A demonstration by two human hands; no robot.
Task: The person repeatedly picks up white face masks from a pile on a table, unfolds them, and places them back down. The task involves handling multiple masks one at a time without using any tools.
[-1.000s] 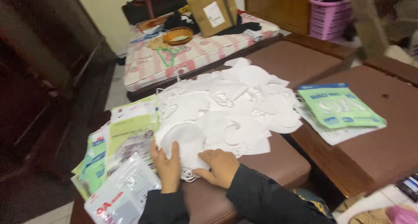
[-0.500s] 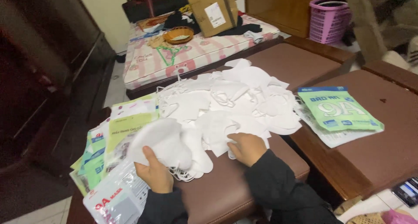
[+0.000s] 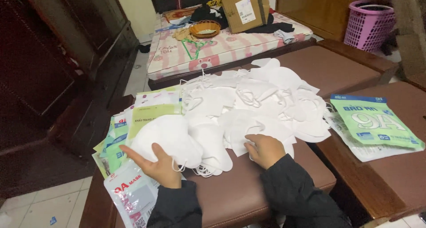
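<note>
A big heap of white face masks (image 3: 253, 101) covers a brown cushioned bench (image 3: 239, 197). My left hand (image 3: 157, 166) lifts a small stack of the white masks (image 3: 171, 139) at the heap's near left, thumb on top and fingers under. My right hand (image 3: 265, 149) rests on the near edge of the heap, its fingers curled onto a single mask. A pile of green and clear mask packets (image 3: 133, 135) lies to the left, right beside my left hand.
A second stack of green mask packets (image 3: 375, 126) lies on the bench at right. Behind, a pink patterned mattress (image 3: 213, 50) holds a cardboard box (image 3: 244, 8) and a woven basket (image 3: 205, 28). A pink laundry basket (image 3: 370, 24) stands far right. Dark wooden furniture lines the left.
My left hand has carried a stack of masks leftward off the heap toward the packets. My right hand shifted right along the heap's near edge and pinched another mask.
</note>
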